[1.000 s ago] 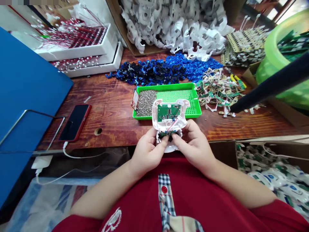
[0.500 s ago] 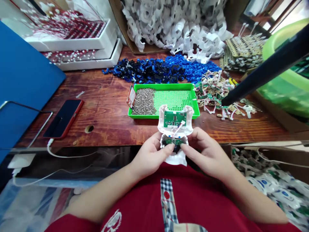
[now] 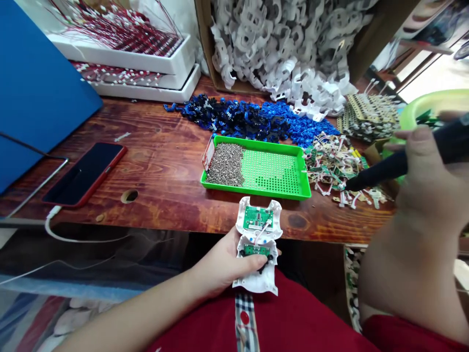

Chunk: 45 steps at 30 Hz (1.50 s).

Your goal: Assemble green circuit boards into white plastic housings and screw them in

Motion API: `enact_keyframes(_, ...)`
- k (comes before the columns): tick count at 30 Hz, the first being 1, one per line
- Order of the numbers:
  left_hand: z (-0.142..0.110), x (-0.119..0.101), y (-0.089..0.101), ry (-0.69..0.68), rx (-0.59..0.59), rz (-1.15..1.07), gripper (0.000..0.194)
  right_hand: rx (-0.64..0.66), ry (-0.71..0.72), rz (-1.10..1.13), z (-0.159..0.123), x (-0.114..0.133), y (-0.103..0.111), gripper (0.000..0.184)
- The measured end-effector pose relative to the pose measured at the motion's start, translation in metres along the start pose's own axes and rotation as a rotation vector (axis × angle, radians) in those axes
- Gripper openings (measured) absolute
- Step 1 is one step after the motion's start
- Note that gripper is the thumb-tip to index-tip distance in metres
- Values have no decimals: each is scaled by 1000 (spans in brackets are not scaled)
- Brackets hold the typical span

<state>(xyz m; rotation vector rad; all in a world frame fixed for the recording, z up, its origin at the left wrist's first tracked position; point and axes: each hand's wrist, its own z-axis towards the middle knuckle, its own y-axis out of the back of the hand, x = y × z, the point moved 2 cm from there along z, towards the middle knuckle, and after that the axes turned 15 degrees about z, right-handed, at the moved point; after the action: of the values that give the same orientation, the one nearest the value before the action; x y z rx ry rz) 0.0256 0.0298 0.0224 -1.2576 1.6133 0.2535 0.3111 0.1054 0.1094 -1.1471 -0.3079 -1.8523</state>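
My left hand [image 3: 234, 264] is closed around an open white plastic housing [image 3: 256, 281], its thumb pressing on the lower half. A green circuit board [image 3: 257, 218] sits in the upper half. A smaller board [image 3: 256, 250] with black parts lies in the lower half, joined to the upper one by a short cable with a white plug [image 3: 269, 224]. At the right, my right hand [image 3: 432, 171] wraps around a black electric screwdriver [image 3: 384, 168], whose tip points left and down over a heap of small wired boards [image 3: 330, 159].
Beyond the housing stands a green tray [image 3: 256, 192] with small screws [image 3: 225, 164] in its left part. Blue and black small parts [image 3: 249, 117] and a box of white shells [image 3: 264, 44] lie behind it. A charging phone [image 3: 86, 173] is at the left.
My right hand has left the housing and taken hold of the electric screwdriver. My left hand keeps the housing, which appears lower in the view.
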Motion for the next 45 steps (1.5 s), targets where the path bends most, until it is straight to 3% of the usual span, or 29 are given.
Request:
enact_keyframes(6,3,2,2,37,-107,-55,48,-10,178,169,-15,-10,-2,12)
enact_keyframes(9,8,5,3,51,-129,-74,50,15,163,273,-22,-5,-8,25)
enact_keyframes(14,14,9,4,40,-121,-101,54,211,45,476,-32,-2,-58,35)
enact_keyframes(18,15,12,7,48,-142,-87,53,298,-26,440,-35,-22,-98,30)
enact_keyframes(21,16,14,8,58,-141,-76,52,373,-49,374,-33,-37,-111,25)
enact_keyframes(27,17,16,8,60,-130,-114,51,363,-42,258,-35,-47,-113,28)
enact_keyframes(39,18,14,5,18,-121,-66,52,429,-54,255,-37,-50,-114,26)
enact_keyframes(42,19,14,5,30,-117,-20,50,367,-4,354,-32,-51,-115,27)
enact_keyframes(45,18,14,6,29,-109,24,51,248,66,432,-30,-36,-114,28)
